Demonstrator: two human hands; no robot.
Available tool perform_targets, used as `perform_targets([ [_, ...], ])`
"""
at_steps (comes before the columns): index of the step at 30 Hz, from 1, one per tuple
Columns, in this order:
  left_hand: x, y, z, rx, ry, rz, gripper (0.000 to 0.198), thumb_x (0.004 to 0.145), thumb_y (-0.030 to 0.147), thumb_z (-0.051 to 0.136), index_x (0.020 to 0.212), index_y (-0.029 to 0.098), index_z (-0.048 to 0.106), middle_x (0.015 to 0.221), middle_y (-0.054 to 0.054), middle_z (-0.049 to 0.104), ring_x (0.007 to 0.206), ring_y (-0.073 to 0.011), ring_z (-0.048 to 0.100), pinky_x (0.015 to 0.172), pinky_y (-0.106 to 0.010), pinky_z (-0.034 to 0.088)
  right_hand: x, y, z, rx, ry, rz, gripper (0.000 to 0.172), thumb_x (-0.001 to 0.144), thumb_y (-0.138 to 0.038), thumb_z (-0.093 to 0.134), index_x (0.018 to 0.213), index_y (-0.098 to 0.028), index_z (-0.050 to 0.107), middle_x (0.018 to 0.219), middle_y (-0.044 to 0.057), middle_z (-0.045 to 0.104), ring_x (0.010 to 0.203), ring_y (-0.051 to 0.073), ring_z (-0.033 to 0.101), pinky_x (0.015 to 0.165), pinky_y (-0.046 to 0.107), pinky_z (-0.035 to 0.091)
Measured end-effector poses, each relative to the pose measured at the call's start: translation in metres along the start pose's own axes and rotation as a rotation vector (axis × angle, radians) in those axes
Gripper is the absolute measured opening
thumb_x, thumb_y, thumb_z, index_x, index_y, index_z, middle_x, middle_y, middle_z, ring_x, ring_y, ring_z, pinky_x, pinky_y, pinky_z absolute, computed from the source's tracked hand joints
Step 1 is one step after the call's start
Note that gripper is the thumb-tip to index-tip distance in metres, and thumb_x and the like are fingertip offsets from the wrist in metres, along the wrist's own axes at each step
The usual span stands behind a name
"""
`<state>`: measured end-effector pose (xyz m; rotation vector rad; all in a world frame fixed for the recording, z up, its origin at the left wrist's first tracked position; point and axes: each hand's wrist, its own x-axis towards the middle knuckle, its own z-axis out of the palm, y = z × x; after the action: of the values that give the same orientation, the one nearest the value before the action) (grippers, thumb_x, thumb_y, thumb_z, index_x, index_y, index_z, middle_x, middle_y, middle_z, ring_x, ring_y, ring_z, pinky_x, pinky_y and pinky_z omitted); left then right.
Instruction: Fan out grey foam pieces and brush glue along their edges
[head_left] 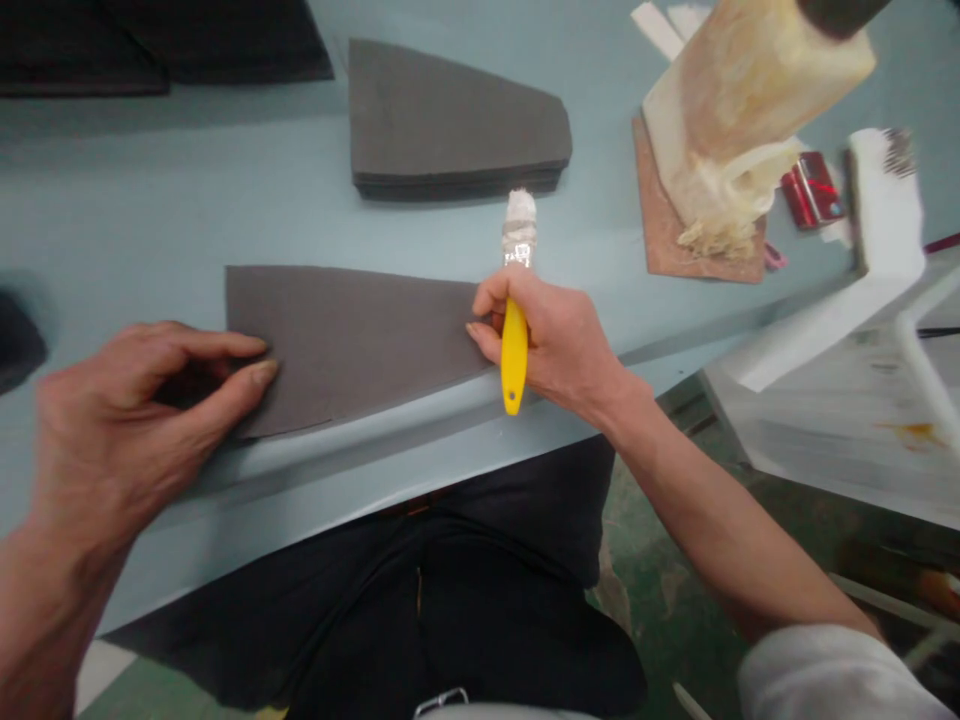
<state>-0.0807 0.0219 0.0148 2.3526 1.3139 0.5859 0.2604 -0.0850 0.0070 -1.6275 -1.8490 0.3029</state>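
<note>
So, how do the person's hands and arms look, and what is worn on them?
The left hand and right hand are bare: no gloves, rings or watch show. Both forearms are uncovered. A white sleeve ends near the right elbow; no left sleeve is in view.

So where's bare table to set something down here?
Widest free patch: table left of the foam stack, between the dark sheets and the grey sheet. Narrower strip between stack and grey sheet, near the brush. Crowded right: brown board, glue-stained block.
</note>
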Motion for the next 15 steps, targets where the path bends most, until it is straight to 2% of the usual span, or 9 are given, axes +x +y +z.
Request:
perform_targets([
  [3, 0.003, 0.003, 0.001, -0.039, 0.031, 0.042, 0.032, 0.099, 0.056, 0.067, 0.102, 0.027, 0.081, 0.087, 0.001, 0.073, 0.078, -0.0172, 0.064, 0.075, -0.034, 0.048, -0.004, -0.002, 0.004, -0.079, 0.039, 0.02, 0.012, 0.092, -0.024, 0.069, 0.103, -0.023, 0.063, 0.086, -0.003, 0.072, 0.071, 0.014, 0.063, 0.068, 0.027, 0.043],
  [9, 0.004, 0.007, -0.002, -0.057, -0.053, 0.046, 0.031, 0.102, 0.052, 0.064, 0.106, 0.025, 0.078, 0.09, 0.0, 0.073, 0.084, -0.0185, 0.063, 0.084, -0.036, 0.049, -0.012, -0.009, 0.009, -0.36, 0.121, 0.097, 0.016, 0.095, -0.035, 0.071, 0.106, -0.023, 0.069, 0.087, 0.001, 0.077, 0.076, 0.019, 0.069, 0.068, 0.03, 0.045],
  [12, 0.005, 0.006, -0.001, -0.071, -0.049, 0.06, 0.032, 0.1, 0.052, 0.064, 0.103, 0.024, 0.078, 0.089, -0.001, 0.074, 0.083, -0.0189, 0.062, 0.085, -0.036, 0.048, -0.013, -0.012, 0.009, -0.49, 0.182, 0.044, 0.015, 0.097, -0.036, 0.07, 0.105, -0.023, 0.071, 0.093, 0.005, 0.08, 0.085, 0.023, 0.071, 0.072, 0.032, 0.047],
  [15, 0.005, 0.007, -0.001, -0.085, -0.055, 0.073, 0.033, 0.099, 0.05, 0.063, 0.104, 0.021, 0.079, 0.087, -0.002, 0.072, 0.082, -0.0183, 0.06, 0.085, -0.036, 0.047, -0.012, -0.012, 0.01, -0.531, 0.165, -0.064, 0.012, 0.102, -0.03, 0.064, 0.106, -0.023, 0.073, 0.105, 0.008, 0.084, 0.093, 0.025, 0.071, 0.078, 0.034, 0.049],
])
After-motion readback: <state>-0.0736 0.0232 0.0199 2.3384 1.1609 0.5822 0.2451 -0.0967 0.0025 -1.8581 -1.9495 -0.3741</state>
